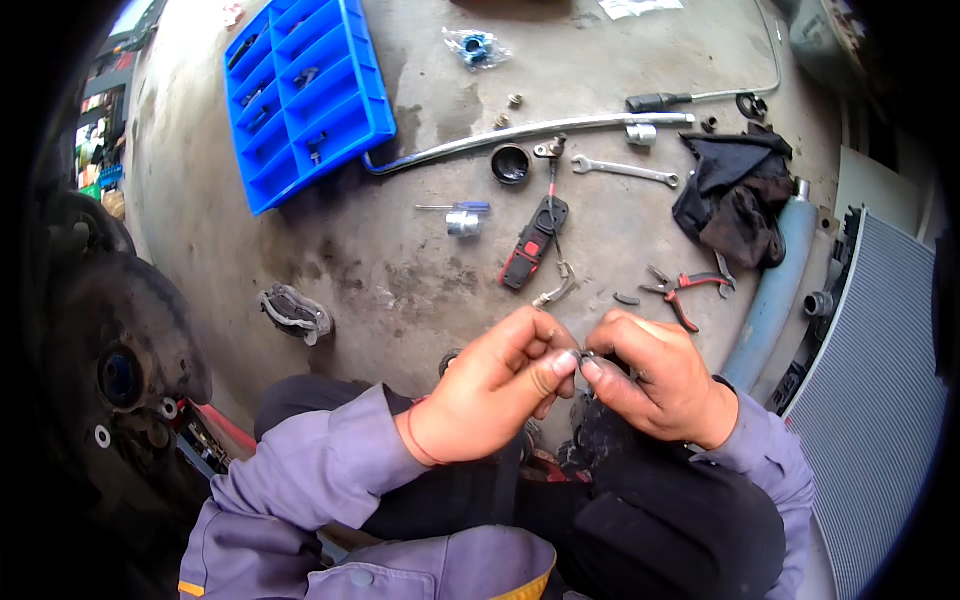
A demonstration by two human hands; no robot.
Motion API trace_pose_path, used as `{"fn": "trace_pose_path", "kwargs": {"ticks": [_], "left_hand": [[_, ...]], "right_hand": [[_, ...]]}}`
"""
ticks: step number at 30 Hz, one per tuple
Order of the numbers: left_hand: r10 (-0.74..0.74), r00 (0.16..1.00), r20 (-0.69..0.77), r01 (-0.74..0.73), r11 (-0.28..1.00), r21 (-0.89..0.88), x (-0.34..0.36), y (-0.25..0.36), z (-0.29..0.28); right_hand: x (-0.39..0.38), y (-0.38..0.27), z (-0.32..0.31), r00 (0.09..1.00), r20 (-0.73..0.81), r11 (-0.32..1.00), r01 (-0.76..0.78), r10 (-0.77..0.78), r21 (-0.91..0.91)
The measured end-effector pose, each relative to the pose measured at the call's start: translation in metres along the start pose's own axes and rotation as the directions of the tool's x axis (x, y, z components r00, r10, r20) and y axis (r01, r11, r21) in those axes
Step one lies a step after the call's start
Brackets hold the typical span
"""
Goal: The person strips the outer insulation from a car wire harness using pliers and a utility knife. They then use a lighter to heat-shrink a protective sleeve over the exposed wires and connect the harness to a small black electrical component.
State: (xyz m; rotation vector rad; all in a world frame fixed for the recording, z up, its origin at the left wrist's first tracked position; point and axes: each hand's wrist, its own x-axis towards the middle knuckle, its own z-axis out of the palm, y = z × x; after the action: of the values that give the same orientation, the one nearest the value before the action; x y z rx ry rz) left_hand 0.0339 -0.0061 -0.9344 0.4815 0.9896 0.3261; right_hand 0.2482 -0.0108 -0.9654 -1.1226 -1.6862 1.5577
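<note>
Pinching a small dark part (586,354), mostly hidden, between left hand (500,378) and right hand (662,382), thumbs and fingers closed on it. Fine handling step, apparently; next move likely calls for steady fingertips.

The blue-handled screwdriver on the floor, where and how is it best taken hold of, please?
I'd probably grip the screwdriver by its blue handle, from above and the right: it lies flat, its thin shaft pointing left, and a silver socket crowds its near side.
</note>
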Motion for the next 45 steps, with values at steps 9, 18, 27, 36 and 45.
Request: {"fn": "trace_pose_path", "kwargs": {"ticks": [9,18,27,36,45], "left_hand": [[0.453,0.890,0.051,-0.340,0.587,0.735,0.000,-0.004,0.007],[0.501,0.861,0.086,-0.339,0.441,0.831,-0.008,0.007,0.012],[0.377,0.904,0.200,-0.337,0.341,0.877,-0.009,0.012,-0.004],[0.629,0.775,0.063,-0.505,0.556,0.661,0.010,0.044,0.016],[0.850,0.260,-0.457,-0.005,0.475,0.880,-0.143,0.059,-0.062]], "right_hand": [[-0.004,0.010,-0.002,0.997,0.037,0.998,0.064,-0.065,0.016],[0.006,0.007,-0.001,0.989,0.050,0.988,0.144,-0.141,-0.060],[0.008,0.018,0.004,0.977,0.152,0.989,0.149,-0.149,0.010],[0.049,-0.016,-0.037,0.903,-0.154,0.850,0.305,-0.401,-0.429],[0.110,-0.179,-0.138,0.931,-0.307,0.829,0.325,-0.197,0.455]]}}
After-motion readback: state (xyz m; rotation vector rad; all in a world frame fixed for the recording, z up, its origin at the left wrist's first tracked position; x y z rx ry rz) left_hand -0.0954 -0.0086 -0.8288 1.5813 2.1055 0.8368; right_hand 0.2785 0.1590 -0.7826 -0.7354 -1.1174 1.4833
